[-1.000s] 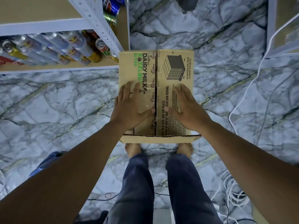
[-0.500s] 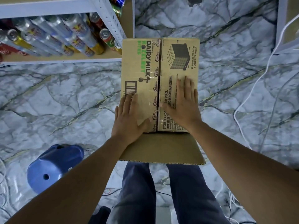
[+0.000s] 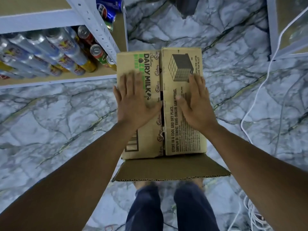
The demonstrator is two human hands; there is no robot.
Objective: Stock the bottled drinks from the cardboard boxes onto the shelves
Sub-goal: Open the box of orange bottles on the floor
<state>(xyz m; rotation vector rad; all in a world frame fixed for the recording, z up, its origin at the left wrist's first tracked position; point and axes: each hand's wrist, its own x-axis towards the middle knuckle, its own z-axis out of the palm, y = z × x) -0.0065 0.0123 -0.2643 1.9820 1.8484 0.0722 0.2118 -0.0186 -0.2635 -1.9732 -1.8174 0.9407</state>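
While both flat palms, left hand and right hand, press the cardboard box beside the shelf, its unsealed flaps could buckle inward.

A: What carries everything here?
B: A grey-white marbled floor. A brown printed cardboard box stands on it, just beside the corner of a white metal shelf with tan boards.
A: And on the shelf?
B: Rows of clear plastic bottles, then red, green and gold drink cans by the post, with a blue cola can one board higher.
A: Anything else on the floor?
B: A thin white cable trailing at the right, and more white cable bunched at the lower right.
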